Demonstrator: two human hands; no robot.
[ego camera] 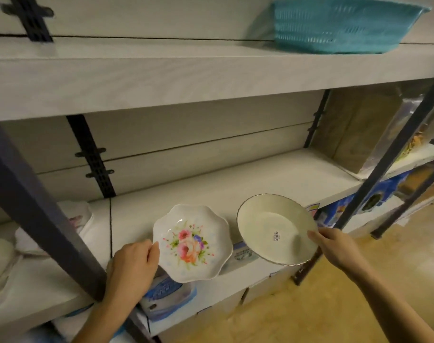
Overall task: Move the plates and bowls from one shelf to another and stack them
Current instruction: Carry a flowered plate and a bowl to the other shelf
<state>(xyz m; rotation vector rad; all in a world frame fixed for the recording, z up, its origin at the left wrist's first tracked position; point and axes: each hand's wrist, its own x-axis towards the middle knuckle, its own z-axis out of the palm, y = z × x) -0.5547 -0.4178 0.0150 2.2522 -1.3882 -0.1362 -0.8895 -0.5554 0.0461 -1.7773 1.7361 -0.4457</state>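
Note:
My left hand point(133, 267) grips the left rim of a white scalloped plate with a pink flower print point(192, 243), held over the front edge of the middle shelf point(235, 184). My right hand point(334, 246) pinches the right rim of a plain cream bowl with a silver edge and a small sticker point(275, 227), tilted toward me just right of the flowered plate. Both dishes are off the shelf board. More white dishes point(75, 219) sit at the far left behind the dark upright post point(42, 206), partly hidden.
A teal plastic basket point(339, 23) stands on the top shelf. A brown box point(359, 129) and wrapped goods fill the shelf's right end. Packaged goods sit below the shelf. A second dark post point(389, 154) slants at the right; wooden floor lies beyond.

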